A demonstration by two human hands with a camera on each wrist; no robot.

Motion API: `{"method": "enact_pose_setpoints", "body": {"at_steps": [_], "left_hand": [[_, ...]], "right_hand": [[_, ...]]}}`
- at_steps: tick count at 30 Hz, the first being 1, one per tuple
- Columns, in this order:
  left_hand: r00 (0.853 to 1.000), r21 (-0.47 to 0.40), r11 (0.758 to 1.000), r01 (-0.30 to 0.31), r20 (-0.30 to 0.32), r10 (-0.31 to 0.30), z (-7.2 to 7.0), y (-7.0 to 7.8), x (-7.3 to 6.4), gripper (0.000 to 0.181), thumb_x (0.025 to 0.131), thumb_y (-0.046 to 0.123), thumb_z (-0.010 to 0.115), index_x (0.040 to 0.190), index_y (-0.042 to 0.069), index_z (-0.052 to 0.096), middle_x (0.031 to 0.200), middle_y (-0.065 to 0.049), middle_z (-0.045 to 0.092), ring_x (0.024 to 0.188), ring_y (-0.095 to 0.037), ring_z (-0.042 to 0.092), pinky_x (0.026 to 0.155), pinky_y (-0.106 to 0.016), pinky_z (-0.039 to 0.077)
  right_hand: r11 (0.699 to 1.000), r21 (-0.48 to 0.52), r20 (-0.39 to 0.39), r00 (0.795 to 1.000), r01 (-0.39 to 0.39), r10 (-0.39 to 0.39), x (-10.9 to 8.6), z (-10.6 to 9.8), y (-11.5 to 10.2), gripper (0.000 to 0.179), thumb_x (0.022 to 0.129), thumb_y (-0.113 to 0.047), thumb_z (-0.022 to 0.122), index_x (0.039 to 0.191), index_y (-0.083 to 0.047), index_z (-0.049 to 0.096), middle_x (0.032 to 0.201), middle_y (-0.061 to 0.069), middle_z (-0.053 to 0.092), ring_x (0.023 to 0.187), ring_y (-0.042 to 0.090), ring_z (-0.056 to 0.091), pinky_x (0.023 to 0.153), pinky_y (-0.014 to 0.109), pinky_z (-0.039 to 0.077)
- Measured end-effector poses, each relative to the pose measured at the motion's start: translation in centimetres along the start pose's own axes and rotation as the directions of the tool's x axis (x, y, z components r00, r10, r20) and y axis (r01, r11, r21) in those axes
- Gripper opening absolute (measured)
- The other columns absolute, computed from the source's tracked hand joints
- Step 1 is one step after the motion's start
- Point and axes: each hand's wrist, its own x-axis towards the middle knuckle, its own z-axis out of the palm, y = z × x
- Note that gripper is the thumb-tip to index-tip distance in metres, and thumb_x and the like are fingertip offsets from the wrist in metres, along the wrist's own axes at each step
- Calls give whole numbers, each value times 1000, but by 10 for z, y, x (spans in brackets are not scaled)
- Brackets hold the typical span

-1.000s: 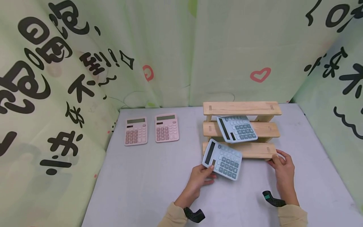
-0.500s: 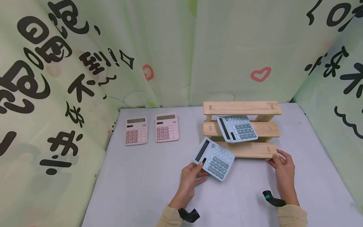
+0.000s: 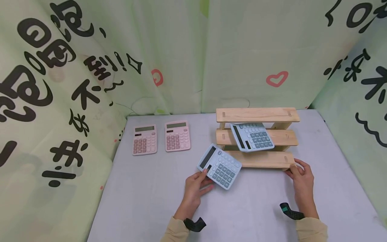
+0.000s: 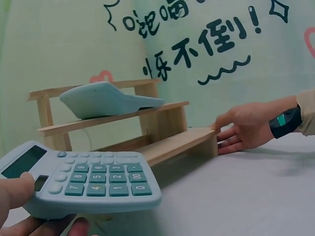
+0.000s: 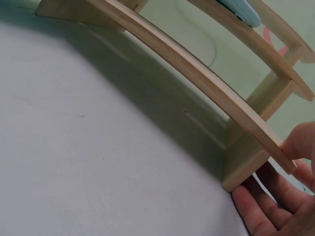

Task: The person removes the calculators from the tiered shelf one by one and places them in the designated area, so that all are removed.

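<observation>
My left hand (image 3: 193,191) pinches a light blue calculator (image 3: 219,167) by its left side, thumb on top and fingers beneath. In the left wrist view the calculator (image 4: 103,177) is held tilted, in front of the wooden stepped rack (image 3: 260,159). My right hand (image 3: 303,181) grips the right end of the rack's lowest board, the thumb over it in the right wrist view and the other fingers (image 5: 275,201) by the end support. Another light blue calculator (image 3: 253,137) lies slanted on the rack's middle board.
Two pink calculators, a left one (image 3: 144,139) and a right one (image 3: 177,136), lie side by side at the back left of the white-covered table (image 3: 145,195). Printed curtains (image 3: 181,57) enclose the back and sides.
My left hand has moved left with the light blue calculator, away from the front of the rack. The right hand and the rack have stayed in place.
</observation>
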Motion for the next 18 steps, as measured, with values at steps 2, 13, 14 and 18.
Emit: {"method": "enact_pose_setpoints", "body": {"at_steps": [2, 13, 14, 18], "left_hand": [[1000, -7, 1000, -1, -6, 1, -4, 1, 1, 50, 103, 31, 67, 136, -5, 61, 110, -12, 76, 92, -17, 77, 91, -46, 62], [998, -42, 999, -31, -61, 28, -22, 6, 10, 46, 102, 29, 70, 135, -1, 61, 109, -7, 73, 89, -16, 76, 90, -42, 63], [998, -41, 998, -36, -62, 34, -24, 7, 11, 46, 101, 29, 71, 135, -1, 62, 109, -7, 73, 88, -16, 76, 90, -42, 63], [997, -37, 998, -48, -58, 46, -36, 12, 14, 47, 100, 30, 72, 136, 1, 63, 108, -5, 74, 88, -16, 76, 90, -41, 63]], "right_hand": [[1000, 1, 1, 1000, 1, -1, 0, 0, 0, 56, 109, -36, 51, 160, -19, 34, 139, 9, 54, 94, -10, 65, 79, 4, 53], [1000, -27, -1, 1000, -3, 3, -1, -1, -1, 57, 110, -35, 49, 161, -17, 32, 125, -5, 57, 96, -10, 63, 82, 6, 53], [1000, -30, 3, 1000, 0, 0, -1, -1, -1, 57, 110, -35, 49, 161, -17, 32, 122, -8, 57, 95, -10, 63, 82, 6, 54], [1000, 8, 3, 1000, 2, -2, -1, -1, -1, 56, 110, -31, 50, 161, -14, 32, 113, -13, 56, 94, -11, 64, 81, 6, 54]]}}
